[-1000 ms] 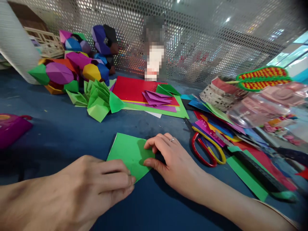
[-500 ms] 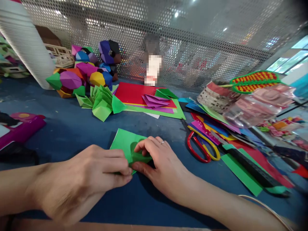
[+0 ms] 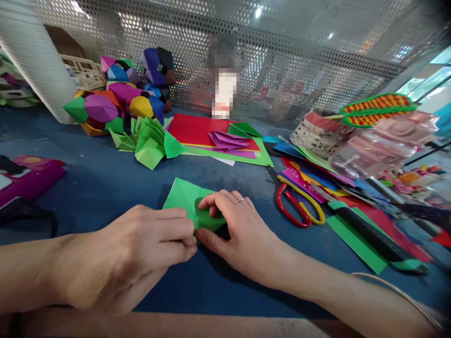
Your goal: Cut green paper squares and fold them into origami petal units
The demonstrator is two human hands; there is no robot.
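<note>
A person folds a green paper sheet on a blue counter, near its front edge and about midway along it. At the counter's left edge lies a magenta case. The left hand is closed in a pinch, thumb and fingertips gripping the sheet's near corner and holding it down against the counter. Just beside it, the right hand, a ring on one finger, curls over the sheet's right side, its fingertips bending a flap inward and pressing on it; thumb and fingers grip that raised flap.

The fold looks half made, the flap still rounded rather than creased. To do it well, the anchoring pinch should likely stay firm so the sheet cannot slide, the flap's edge should be lined up before any pressure goes on, and the crease then run flat with a fingertip from the middle outward.

Toward the back edge stand coloured paper solids, with a cluster of folded green pieces in front of them and a stack of red and green sheets further right. Red-and-yellow scissors lie near the right hand, and loose coloured paper spreads toward the right edge, with a black ruler-like strip over a green offcut.
</note>
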